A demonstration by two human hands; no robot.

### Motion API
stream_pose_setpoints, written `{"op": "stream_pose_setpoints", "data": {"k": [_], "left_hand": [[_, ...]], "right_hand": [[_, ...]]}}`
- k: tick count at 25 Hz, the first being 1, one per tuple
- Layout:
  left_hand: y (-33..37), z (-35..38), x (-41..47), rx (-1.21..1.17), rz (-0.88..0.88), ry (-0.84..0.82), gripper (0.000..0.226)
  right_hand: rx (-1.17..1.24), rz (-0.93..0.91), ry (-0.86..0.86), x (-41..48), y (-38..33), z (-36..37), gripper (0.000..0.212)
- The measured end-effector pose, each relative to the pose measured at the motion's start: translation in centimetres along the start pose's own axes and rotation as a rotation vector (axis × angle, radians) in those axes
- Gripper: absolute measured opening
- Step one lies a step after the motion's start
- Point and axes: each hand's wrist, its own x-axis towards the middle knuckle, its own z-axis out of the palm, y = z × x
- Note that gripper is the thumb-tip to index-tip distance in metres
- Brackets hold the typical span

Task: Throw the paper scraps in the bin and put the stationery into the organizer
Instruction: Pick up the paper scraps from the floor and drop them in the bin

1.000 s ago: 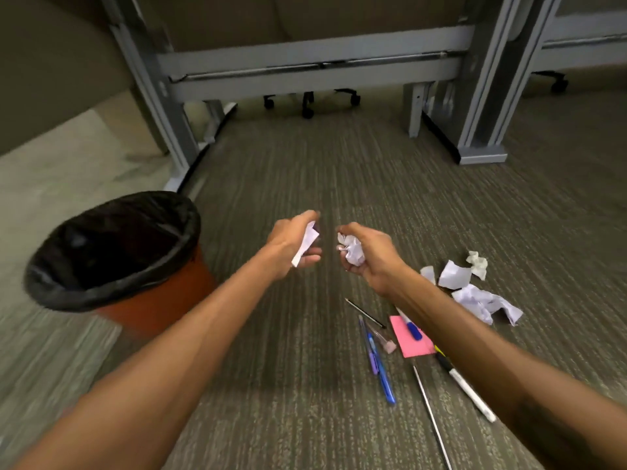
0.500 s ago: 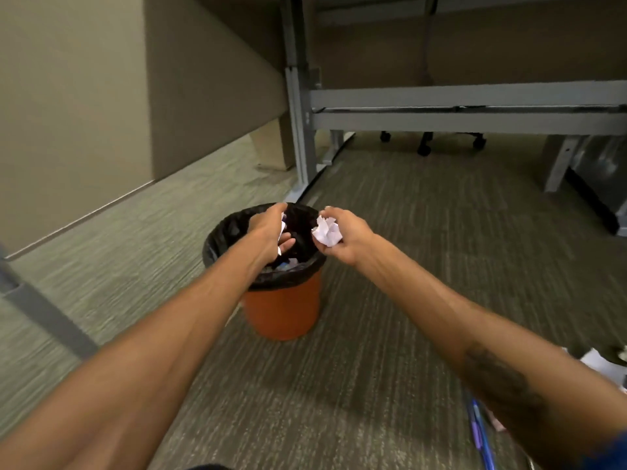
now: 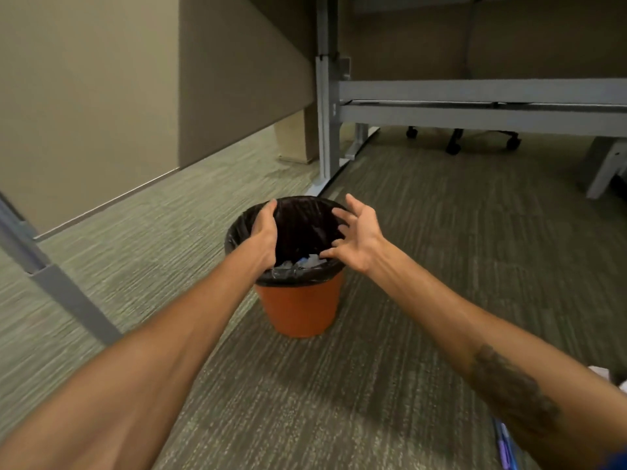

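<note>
While the orange bin at mid-frame sits under the right hand and left hand, the step looks like dropping paper scraps, which lie inside it. Next calls for reaching to the lower right edge (white paper and pens lie there). Right hand spreads its fingers wide, empty; left hand dips inside, palm hidden, so I cannot tell its grip.

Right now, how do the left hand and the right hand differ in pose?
The left hand is cupped, fingers together, at the left rim of the bin; the right hand has its fingers spread wide, at the right rim. Both are above the bin, and no paper shows in either.
</note>
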Motion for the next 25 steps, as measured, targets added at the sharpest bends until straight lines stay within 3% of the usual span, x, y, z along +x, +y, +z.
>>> {"op": "stream_pose_setpoints", "data": {"k": [3, 5, 8, 11, 17, 21, 25], "left_hand": [[-1.9, 2.2, -0.1, 0.394, 0.299, 0.011, 0.061], [-3.2, 4.4, -0.4, 0.710, 0.557, -0.043, 0.057], [-5.3, 8.8, -1.5, 1.030, 0.871, -0.255, 0.053], [-7.7, 13.1, -3.5, 1.212, 1.015, -0.507, 0.055], [-10.2, 20.7, -7.8, 1.419, 0.845, -0.800, 0.063], [-14.6, 26.1, -9.6, 1.316, 0.795, -0.901, 0.063], [-22.1, 29.8, -10.3, 1.354, 0.724, -0.999, 0.060]], "right_hand": [[-0.132, -0.092, -0.071, -1.7, -0.2, -2.1, 0.054], [-0.272, -0.191, -0.025, -2.9, -0.7, -4.0, 0.048], [-0.538, -0.377, 0.183, -5.6, -2.4, -8.2, 0.043], [-0.829, -0.461, 0.439, -9.5, -4.1, -14.0, 0.042], [-1.385, -0.428, 0.753, -18.6, -6.8, -25.2, 0.034], [-1.531, -0.339, 0.847, -21.9, -7.1, -32.9, 0.035], [-1.511, -0.298, 0.864, -24.1, -5.4, -39.6, 0.033]]}}
